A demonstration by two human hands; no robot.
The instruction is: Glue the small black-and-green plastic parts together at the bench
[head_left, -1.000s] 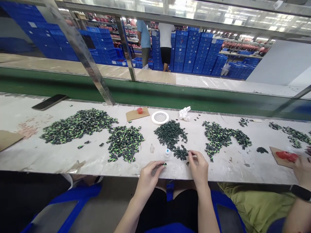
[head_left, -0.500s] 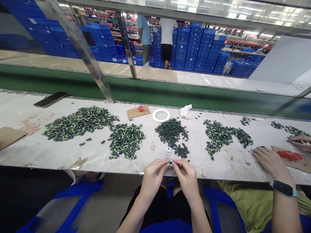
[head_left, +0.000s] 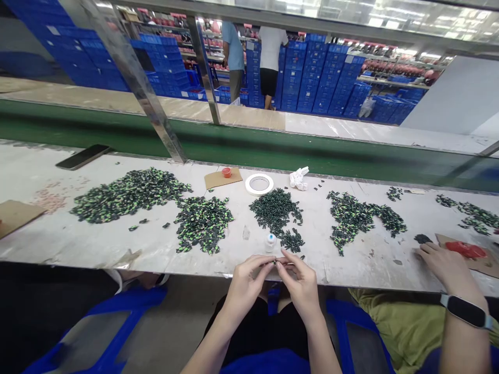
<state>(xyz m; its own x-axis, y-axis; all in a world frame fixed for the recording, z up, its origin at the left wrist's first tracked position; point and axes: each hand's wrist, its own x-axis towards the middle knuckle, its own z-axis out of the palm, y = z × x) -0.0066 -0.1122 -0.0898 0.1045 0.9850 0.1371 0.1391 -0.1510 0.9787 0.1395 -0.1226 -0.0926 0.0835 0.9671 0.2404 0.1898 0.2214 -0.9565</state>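
Your left hand (head_left: 249, 280) and your right hand (head_left: 298, 280) meet right at the near edge of the worktop (head_left: 97, 244). Each grip is pinched shut on the same tiny dark piece (head_left: 276, 262), held between your fingertips just above that edge. It is too small to tell its shape.

Here is what could go wrong. The piece is very small, and you hold it right over the edge. If a fingertip slips, I think it could fall into your lap or down to the floor, where it would be hard to find. The little white bottle (head_left: 270, 241) stands just beyond your fingers. A quick bump could tip it over. The small pile of dark pieces (head_left: 292, 240) lies just beside the bottle, so a sweep of your hand could scatter them or mix them with the bigger pile (head_left: 276, 208) behind. To your right, another person's hand (head_left: 444, 265) rests on the worktop, with a dark band on the wrist. It is near a brown card with something red (head_left: 465, 250) on it. If you both reach sideways, you might knock each other.

The worktop is long, pale and scuffed. Heaps of black and green pieces (head_left: 128, 192) lie along it. There is also a roll of white tape (head_left: 259, 184), a crumpled white wad (head_left: 298, 177), a card with a small red cap (head_left: 226, 172), and a phone (head_left: 82, 156) far to the left. Behind runs a green belt (head_left: 273, 148) with shiny metal posts. Further back, blue crates (head_left: 315, 78) are stacked high, and two people stand among them.
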